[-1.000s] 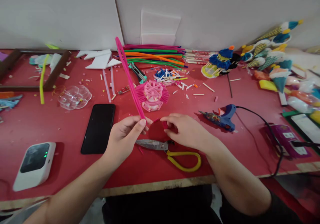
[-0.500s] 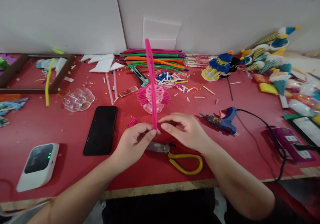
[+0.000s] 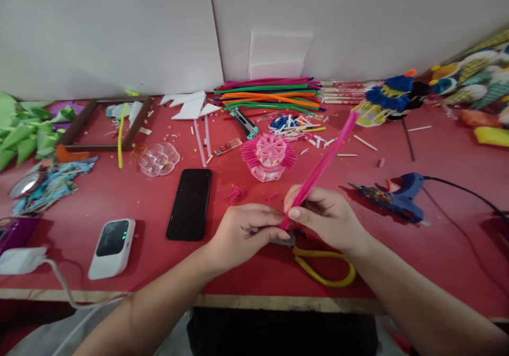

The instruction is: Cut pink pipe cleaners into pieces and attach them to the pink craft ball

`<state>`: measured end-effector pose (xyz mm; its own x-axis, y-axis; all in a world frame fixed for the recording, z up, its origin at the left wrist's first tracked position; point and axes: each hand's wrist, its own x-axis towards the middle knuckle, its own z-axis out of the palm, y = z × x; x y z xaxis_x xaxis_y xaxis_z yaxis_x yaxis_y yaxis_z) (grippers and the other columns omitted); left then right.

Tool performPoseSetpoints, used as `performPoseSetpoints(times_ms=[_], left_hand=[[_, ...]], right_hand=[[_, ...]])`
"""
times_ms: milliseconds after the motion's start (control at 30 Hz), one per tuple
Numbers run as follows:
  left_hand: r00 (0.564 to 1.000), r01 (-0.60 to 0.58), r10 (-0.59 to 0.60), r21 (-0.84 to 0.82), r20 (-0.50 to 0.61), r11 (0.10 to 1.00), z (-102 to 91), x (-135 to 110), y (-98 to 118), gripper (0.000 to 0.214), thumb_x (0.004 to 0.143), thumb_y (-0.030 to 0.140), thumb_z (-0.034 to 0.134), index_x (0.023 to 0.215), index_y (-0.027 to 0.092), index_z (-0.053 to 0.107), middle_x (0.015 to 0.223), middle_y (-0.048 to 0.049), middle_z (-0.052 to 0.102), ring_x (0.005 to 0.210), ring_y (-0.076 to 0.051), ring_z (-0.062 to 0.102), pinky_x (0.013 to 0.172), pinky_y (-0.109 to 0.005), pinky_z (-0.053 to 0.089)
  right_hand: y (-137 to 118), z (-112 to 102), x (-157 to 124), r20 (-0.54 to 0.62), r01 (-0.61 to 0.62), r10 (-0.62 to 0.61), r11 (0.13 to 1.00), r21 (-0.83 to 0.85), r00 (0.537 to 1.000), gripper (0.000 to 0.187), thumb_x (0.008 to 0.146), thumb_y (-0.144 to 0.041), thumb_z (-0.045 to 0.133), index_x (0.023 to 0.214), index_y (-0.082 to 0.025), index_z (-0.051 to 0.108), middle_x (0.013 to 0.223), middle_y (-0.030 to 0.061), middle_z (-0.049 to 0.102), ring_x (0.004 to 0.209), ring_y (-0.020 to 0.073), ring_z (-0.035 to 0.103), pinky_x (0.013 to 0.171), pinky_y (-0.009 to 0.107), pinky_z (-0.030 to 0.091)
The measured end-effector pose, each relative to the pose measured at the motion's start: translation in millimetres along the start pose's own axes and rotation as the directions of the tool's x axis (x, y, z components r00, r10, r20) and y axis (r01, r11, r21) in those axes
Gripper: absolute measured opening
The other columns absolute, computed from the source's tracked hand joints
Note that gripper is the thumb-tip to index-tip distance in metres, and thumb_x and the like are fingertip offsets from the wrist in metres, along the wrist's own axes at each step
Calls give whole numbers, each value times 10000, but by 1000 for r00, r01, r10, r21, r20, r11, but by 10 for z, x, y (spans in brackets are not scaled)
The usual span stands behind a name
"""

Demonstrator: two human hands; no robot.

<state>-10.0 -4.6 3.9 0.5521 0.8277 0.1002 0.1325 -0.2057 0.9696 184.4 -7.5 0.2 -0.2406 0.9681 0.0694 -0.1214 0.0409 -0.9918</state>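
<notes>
Pink stems (image 3: 326, 159) have tipped rightward, a slim fuzzy bundle right of the phone (image 3: 190, 203), pinched by left hand (image 3: 248, 234) and right hand (image 3: 334, 218). Red, scrap-strewn desk (image 3: 153, 266); white wall (image 3: 119, 32) behind the phone.

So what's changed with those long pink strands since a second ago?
The long pink strands leaned left in the left hand alone; now they lean right, and the right hand has taken hold too. The view has swung left. The phone, glue gun and pink ornament stayed put.
</notes>
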Motion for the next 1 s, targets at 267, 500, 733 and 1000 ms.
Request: performPoseSetpoints(times_ms=[267, 500, 733, 1000], left_hand=[[1000, 13, -12, -42, 21, 999, 16, -26, -31, 244, 832, 453, 744, 779, 230, 829, 840, -92, 798, 774, -192, 746, 720, -262, 581], [1000, 8, -7, -81, 15, 997, 46, -30, -42, 219, 780, 462, 785, 774, 247, 827, 824, -76, 801, 732, -179, 733, 691, -257, 577], [1000, -28, 26, -103, -14, 994, 50, -40, -73, 156, 737, 386, 840, 758, 232, 819, 783, -68, 792, 691, -175, 720, 667, -253, 570], [999, -46, 46, -144, 2, 988, 44, -27, -83, 306, 682, 508, 833, 720, 207, 792, 742, -80, 774, 664, -176, 699, 636, -254, 555]], right_hand=[[40, 0, -27, 85, -38, 37, 999, 11, 996, 211, 772, -358, 826, 748, -177, 719, 663, 2, 664, 563, 91, 591, 516, 183, 510], [56, -29, -46, 142, 18, -16, 1000, -16, 990, 129, 819, -298, 785, 784, -187, 730, 687, 1, 628, 593, 97, 581, 519, 196, 483], [64, -50, -48, 183, 88, -80, 996, -36, 980, 156, 846, -320, 760, 767, -187, 738, 685, 23, 652, 613, 119, 584, 544, 232, 483], [33, -29, -40, 198, 107, -91, 991, -74, 976, 239, 847, -393, 749, 741, -180, 731, 658, 17, 625, 582, 111, 548, 521, 229, 447]])
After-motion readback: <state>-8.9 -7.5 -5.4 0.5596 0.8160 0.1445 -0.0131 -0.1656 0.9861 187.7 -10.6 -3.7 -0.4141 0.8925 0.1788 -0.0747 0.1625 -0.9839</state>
